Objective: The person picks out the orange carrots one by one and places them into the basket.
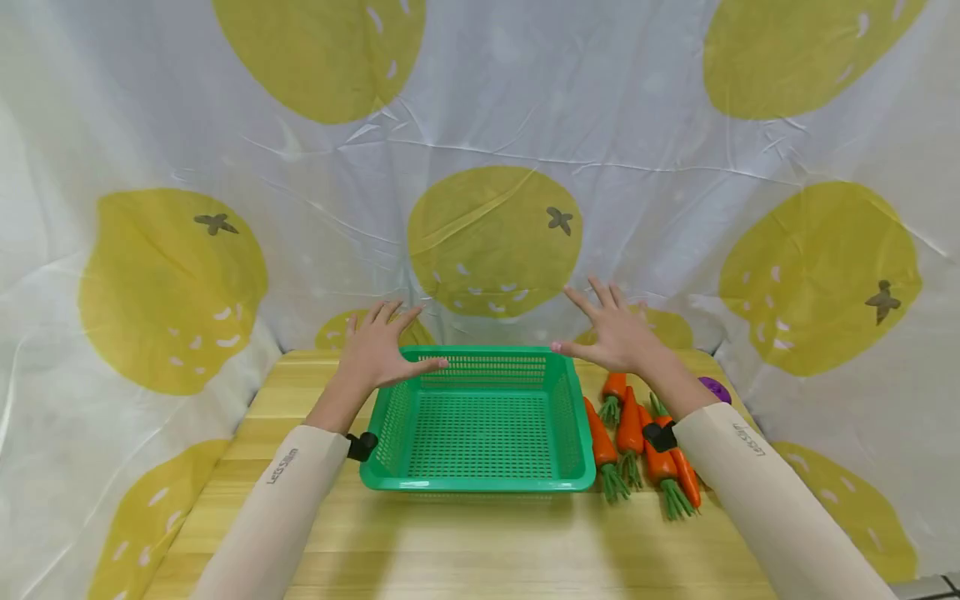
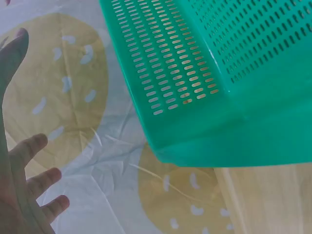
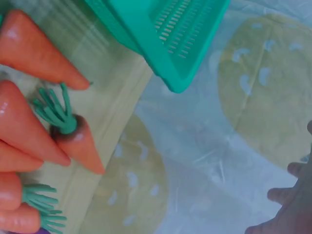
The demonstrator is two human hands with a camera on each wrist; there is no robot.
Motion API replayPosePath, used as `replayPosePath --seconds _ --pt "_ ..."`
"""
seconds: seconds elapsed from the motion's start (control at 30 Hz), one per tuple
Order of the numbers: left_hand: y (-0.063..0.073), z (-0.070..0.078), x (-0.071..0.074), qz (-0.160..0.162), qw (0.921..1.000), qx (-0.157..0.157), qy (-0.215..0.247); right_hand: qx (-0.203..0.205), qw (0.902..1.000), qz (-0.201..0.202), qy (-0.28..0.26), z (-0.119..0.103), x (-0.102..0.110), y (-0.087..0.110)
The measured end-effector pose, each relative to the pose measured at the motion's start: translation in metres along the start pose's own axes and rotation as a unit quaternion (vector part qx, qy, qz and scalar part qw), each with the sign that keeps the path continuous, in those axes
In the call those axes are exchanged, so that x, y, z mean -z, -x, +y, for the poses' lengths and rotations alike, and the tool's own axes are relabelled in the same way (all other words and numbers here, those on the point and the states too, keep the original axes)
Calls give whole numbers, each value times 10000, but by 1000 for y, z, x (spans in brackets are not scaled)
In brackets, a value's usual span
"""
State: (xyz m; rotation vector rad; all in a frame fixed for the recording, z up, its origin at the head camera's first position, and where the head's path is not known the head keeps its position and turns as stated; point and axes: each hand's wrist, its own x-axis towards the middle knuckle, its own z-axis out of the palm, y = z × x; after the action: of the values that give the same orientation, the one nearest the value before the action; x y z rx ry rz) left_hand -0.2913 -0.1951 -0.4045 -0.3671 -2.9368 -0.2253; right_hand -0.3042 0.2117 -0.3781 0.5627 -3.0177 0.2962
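Two pale sleeves (image 1: 780,500) reach in from the near edge, ending in a left hand (image 1: 375,353) and a right hand (image 1: 618,335) near the far corners of a green basket (image 1: 480,484). Both hands are spread wide and hold nothing; the wrist views show them apart from the basket. It sits mid-table, its near part on the wooden table (image 1: 465,550). Being thin, perforated plastic, it should be light, fairly stiff and somewhat slick; the rolled rim at the left and right sides looks the best hold. Its whole slotted floor shows. Several orange carrots (image 1: 630,425) lie outside, along its right wall, with a partly hidden purple thing (image 1: 715,389) farther right.
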Motion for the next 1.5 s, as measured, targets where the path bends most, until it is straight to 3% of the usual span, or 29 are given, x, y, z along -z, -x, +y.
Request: replayPosePath --seconds 0.13,0.27,0.47,0.6,0.77,0.9,1.17,1.37,1.5 --pt "23 -15 -2 270 9995 21 171 149 9993 207 -279 6 4 18" --pt "43 -27 -1 357 9973 149 622 158 9974 403 -573 17 7 38" --pt "73 -42 -3 226 9864 559 1532 190 9922 566 -1098 33 -5 77" --pt "93 -52 -8 125 9819 734 1744 88 9892 523 -1364 43 -20 101" --pt "113 -63 -19 -224 9772 875 1921 -181 9861 527 -1567 60 -34 124" --pt "122 -66 -30 -362 9684 906 2296 -274 9837 650 -1653 78 -41 138" --pt "138 -56 -60 -296 9419 1019 3187 -394 9835 694 -1622 105 -63 161" --pt "139 -47 -74 -282 9265 1007 3613 -638 9741 502 -2110 116 -79 168" --pt "136 -43 -79 -181 9220 1025 3729 -719 9685 515 -2327 119 -89 169"
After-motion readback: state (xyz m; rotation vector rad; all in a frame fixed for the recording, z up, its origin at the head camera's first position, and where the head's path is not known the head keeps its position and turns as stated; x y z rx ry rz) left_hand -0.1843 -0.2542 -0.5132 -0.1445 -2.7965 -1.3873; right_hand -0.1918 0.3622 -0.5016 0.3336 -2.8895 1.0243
